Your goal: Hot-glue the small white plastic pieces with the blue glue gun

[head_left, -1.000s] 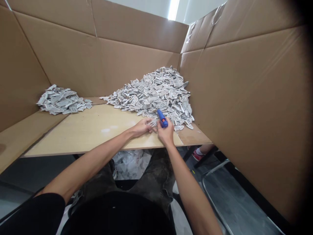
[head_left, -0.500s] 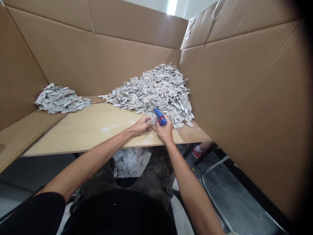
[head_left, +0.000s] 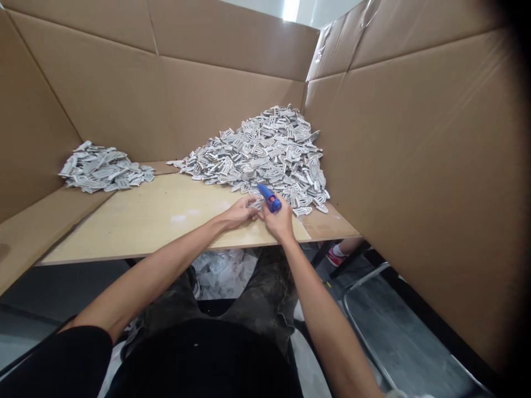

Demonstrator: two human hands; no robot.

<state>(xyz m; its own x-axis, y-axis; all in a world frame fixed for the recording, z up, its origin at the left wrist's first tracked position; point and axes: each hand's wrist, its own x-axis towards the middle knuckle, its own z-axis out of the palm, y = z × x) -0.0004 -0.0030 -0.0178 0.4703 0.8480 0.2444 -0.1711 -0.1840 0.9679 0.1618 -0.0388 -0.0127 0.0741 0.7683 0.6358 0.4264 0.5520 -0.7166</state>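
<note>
My right hand (head_left: 280, 220) is closed around a blue tool (head_left: 269, 197) with a small red-orange part, its narrow end tilted up and left toward the large pile. Beside it my left hand (head_left: 241, 213) pinches a small grey-white plastic piece (head_left: 256, 204), close against the right fingers. Both hands are at the table's front part. Behind them a large pile of grey-white slotted pieces (head_left: 265, 149) fills the back right corner. A smaller pile of similar pieces (head_left: 99, 168) lies at the far left.
Cardboard walls (head_left: 232, 88) stand around the wooden table top (head_left: 136, 221). White plastic bags (head_left: 224, 273) lie beneath the table. At the lower right are a metal-framed chair (head_left: 398, 309) and another person's foot in a red shoe (head_left: 335, 257).
The blue tool has shifted slightly left and tilts a little more to the left. Both hands stay nearly in place.
</note>
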